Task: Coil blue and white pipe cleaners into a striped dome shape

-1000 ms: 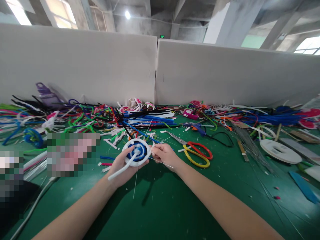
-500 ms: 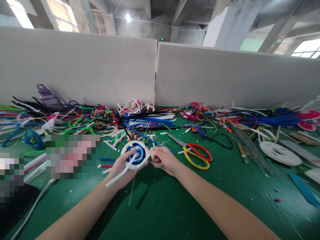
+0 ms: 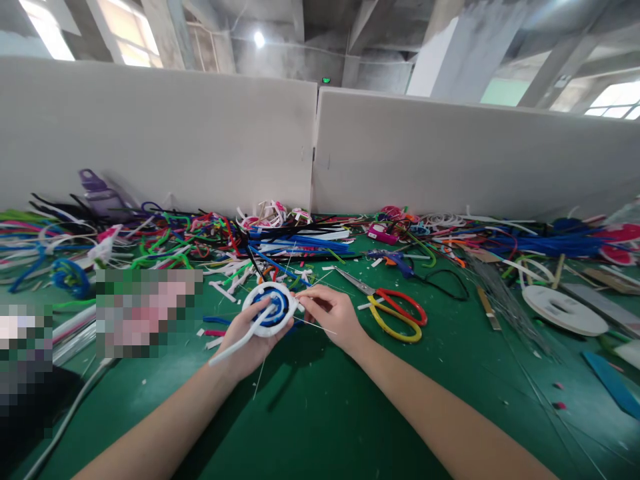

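Disc (image 3: 277, 312) of blue and white coils is sitting clasped in the left hand (image 3: 244, 345) above the worktop (image 3: 305, 427); the right hand (image 3: 331, 313), its grip closed, is pinching its edge.

A green tabletop (image 3: 320, 427) spreads before two pale partition panels (image 3: 160, 140) — a narrow vertical seam (image 3: 314, 155) between them. Beyond stands a white-faced concrete column (image 3: 435, 60) under grey ceiling beams (image 3: 364, 23); a lamp (image 3: 259, 39) glows, a small sign (image 3: 326, 80) shines green, and windows (image 3: 133, 33) blaze at left and right.

White-rimmed coil (image 3: 276, 312) (blue inside), held.
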`<state>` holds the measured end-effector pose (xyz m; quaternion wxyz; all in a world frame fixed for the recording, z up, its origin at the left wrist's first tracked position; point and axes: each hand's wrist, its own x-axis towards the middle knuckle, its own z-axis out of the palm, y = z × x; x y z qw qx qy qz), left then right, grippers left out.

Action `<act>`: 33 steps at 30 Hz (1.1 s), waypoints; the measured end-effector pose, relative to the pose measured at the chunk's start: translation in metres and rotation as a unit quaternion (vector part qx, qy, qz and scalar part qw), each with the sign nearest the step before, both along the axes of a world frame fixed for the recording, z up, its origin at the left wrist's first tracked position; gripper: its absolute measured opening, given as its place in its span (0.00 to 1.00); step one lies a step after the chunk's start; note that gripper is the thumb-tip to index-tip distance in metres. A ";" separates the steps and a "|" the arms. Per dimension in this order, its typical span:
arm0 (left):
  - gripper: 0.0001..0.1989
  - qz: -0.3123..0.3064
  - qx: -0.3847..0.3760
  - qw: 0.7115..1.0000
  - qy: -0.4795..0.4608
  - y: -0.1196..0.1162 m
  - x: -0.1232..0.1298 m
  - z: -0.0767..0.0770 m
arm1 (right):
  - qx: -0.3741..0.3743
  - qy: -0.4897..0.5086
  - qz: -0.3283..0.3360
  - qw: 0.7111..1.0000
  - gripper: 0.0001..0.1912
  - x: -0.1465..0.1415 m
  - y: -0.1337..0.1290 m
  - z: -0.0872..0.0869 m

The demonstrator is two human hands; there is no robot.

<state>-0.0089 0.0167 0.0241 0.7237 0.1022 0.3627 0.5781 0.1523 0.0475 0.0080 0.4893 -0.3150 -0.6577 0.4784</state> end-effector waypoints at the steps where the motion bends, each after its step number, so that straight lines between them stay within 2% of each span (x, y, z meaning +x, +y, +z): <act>1: 0.08 0.001 0.000 1.000 -0.003 0.000 0.000 0.000 | 0.037 -0.019 -0.003 0.999 0.09 0.002 0.000 0.001; 4: 0.09 0.002 -0.006 1.000 -0.007 0.000 -0.001 0.000 | 0.174 -0.084 -0.014 0.981 0.09 0.008 0.002 0.004; 8: 0.08 0.008 -0.023 1.000 0.003 -0.001 0.000 0.000 | 0.328 -0.175 -0.031 0.928 0.09 0.016 0.007 0.003; 10: 0.08 0.008 -0.028 1.000 0.008 -0.001 0.001 0.000 | 0.393 -0.228 -0.041 0.890 0.10 0.020 0.009 0.003; 15: 0.08 -0.004 -0.035 0.999 0.023 -0.001 0.003 0.001 | 0.543 -0.323 -0.091 0.770 0.10 0.024 0.007 0.005; 18: 0.08 -0.009 -0.038 0.999 0.032 -0.002 0.003 0.003 | 0.575 -0.349 -0.104 0.732 0.10 0.024 0.006 0.007; 25: 0.09 -0.025 -0.013 0.998 0.048 -0.003 0.004 0.003 | 0.584 -0.370 -0.083 0.718 0.10 0.028 0.006 0.010; 28: 0.09 -0.041 0.010 0.998 0.057 -0.003 0.004 0.001 | 0.592 -0.386 -0.079 0.702 0.11 0.029 0.005 0.013; 33: 0.08 -0.006 0.028 0.990 0.138 -0.002 0.001 -0.003 | 0.616 -0.442 -0.104 0.643 0.10 0.029 0.002 0.019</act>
